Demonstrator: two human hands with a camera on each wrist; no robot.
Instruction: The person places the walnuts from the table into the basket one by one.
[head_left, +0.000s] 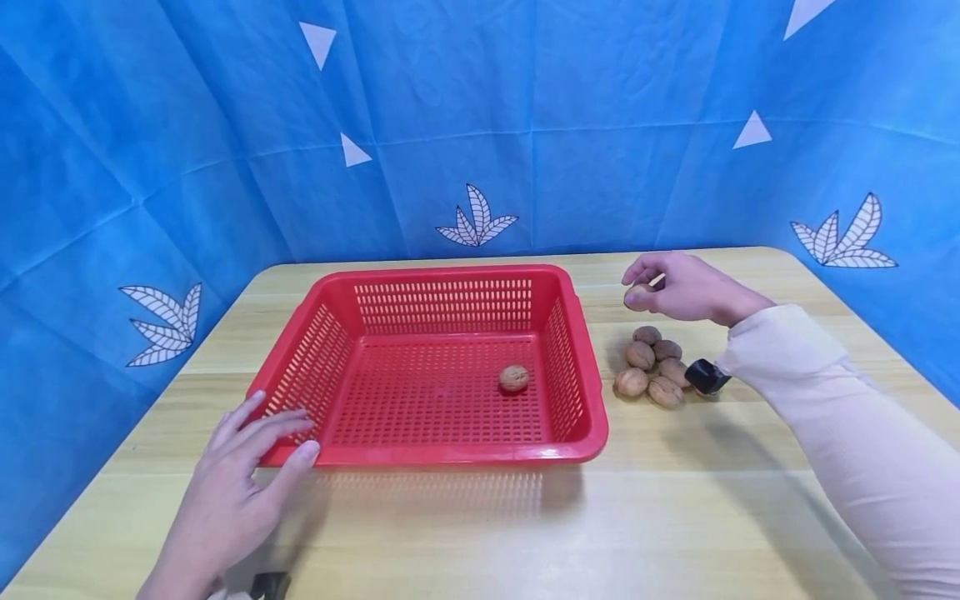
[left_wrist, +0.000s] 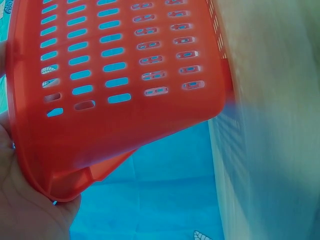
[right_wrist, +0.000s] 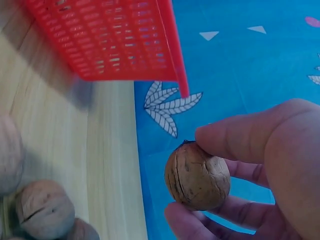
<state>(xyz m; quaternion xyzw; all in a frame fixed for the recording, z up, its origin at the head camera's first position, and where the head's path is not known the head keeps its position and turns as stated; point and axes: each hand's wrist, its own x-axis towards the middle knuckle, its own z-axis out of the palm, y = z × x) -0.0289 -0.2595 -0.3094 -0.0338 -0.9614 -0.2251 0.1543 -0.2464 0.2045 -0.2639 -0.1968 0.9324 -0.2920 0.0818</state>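
My right hand [head_left: 678, 287] pinches a walnut [right_wrist: 197, 176] between thumb and fingers, raised above the table to the right of a red plastic basket [head_left: 450, 454]. Below that hand, several walnuts [head_left: 640, 356] lie in a loose pile on the table. One more walnut [head_left: 513, 378] sits on the basket's floor, toward its right side. At the basket's near left corner, my left hand [head_left: 236, 483] rests on the rim with fingers spread and fairly straight. The left wrist view shows the rim [left_wrist: 30, 165] lying against this hand's palm side.
The basket stands on a light wooden table [head_left: 480, 533], its slotted walls rising around it. A blue cloth [head_left: 450, 125] with white leaf and triangle prints hangs behind the table and along its sides. A black wrist-worn device [head_left: 707, 377] sits at the right cuff, close to the walnut pile.
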